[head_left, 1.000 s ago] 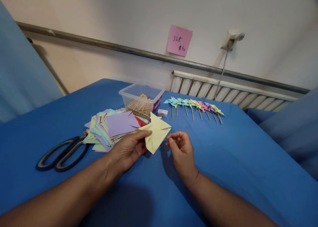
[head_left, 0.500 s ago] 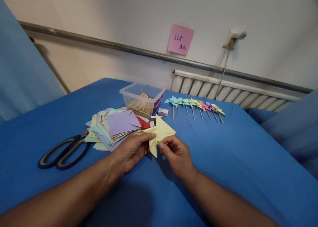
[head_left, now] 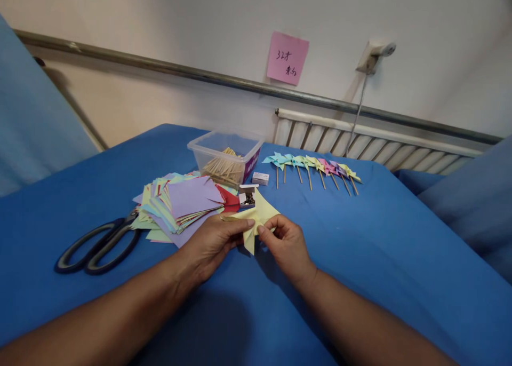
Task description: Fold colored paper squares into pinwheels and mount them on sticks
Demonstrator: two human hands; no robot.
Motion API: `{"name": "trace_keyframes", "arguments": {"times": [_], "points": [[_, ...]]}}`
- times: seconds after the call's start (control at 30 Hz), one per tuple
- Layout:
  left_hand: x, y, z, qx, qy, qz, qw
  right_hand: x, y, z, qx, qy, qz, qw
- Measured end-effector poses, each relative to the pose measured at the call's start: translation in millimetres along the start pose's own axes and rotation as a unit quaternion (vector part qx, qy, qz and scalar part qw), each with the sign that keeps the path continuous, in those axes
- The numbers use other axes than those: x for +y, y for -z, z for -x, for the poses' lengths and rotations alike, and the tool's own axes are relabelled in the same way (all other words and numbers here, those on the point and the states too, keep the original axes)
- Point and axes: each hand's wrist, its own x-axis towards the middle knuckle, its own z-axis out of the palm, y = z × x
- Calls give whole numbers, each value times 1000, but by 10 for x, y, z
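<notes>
Pinching 1 part-folded yellow paper [head_left: 259,212] are left hand [head_left: 212,243] and right hand [head_left: 286,244]; perhaps 8 finished pinwheels [head_left: 312,166] lie at 1 o'clock, spare sheets [head_left: 188,198] at 11.

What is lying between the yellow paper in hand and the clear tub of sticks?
In the head view, a small open box with dark contents lies between the yellow paper and the clear tub, just behind the paper's tip.

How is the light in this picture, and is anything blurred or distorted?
Head view: soft, even light, no glare; a dark shadow on the blue cloth beneath the forearms; the folded pale yellow paper pinched by the left hand and right hand is sharp; forearms look stretched toward the corners, seemingly wide-angle distortion.
</notes>
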Motion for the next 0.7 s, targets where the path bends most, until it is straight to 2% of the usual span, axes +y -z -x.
{"name": "trace_keyframes", "arguments": {"times": [0.43,0.57,0.63,0.7], "points": [[-19,11,-9,-7,-29,-40,999,-25,-13,23,-4,-11,-7,1000],[17,2,0,0,-28,-57,998,-84,19,44,-15,-10,-78,997],[53,-1,14,-13,-25,-63,998,-104,50,25,-3,1,-137,991],[90,1,34,-37,-14,-77,996,-106,82,-10,-13,-15,-195,981]]}}
